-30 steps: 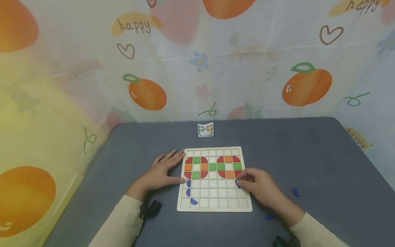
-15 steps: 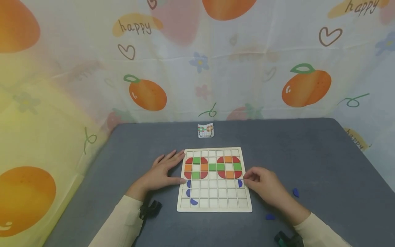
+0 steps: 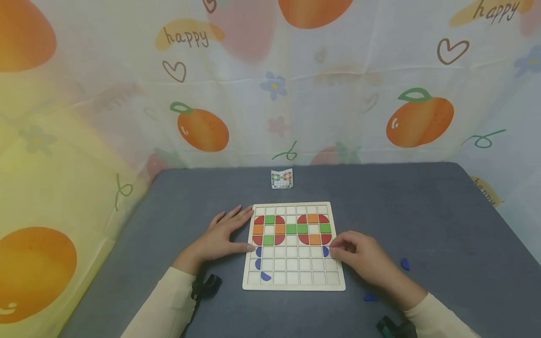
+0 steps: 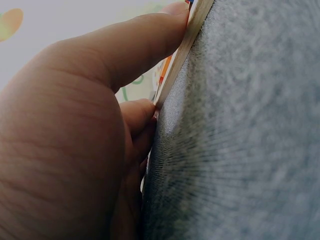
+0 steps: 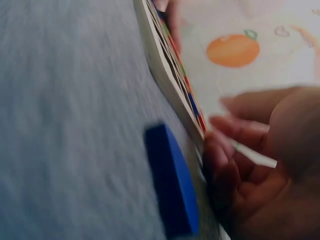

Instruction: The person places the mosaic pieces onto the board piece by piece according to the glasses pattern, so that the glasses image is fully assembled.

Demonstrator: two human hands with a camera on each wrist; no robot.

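A pale wooden grid board (image 3: pixel 296 288) lies on the table, bearing red, orange and green tiles in two ring shapes joined by green squares. My left hand (image 3: pixel 224 234) rests at its left edge, fingers spread and thumb on the rim; the left wrist view shows the thumb (image 4: pixel 150 42) at the board's side. On the right, the loosely bent fingertips of my right hand (image 3: pixel 359 253) touch the outer side of a blue half-round piece (image 3: pixel 325 251) in the right part of the grid. Three more blue pieces lie down the left side, the lowest (image 3: pixel 265 276) turned askew.
Two loose blue pieces lie on the grey tabletop (image 3: pixel 444 225) right of the board, one near the right forearm (image 3: pixel 370 297) and one farther out. A small printed pattern card (image 3: pixel 282 179) stands behind the board. A fruit-print cloth (image 3: pixel 236 94) hangs behind the table.
My right hand drew back from the blue piece on the right, uncovering it, then came back to it. That piece now sits slightly farther left. My left hand has stayed put.
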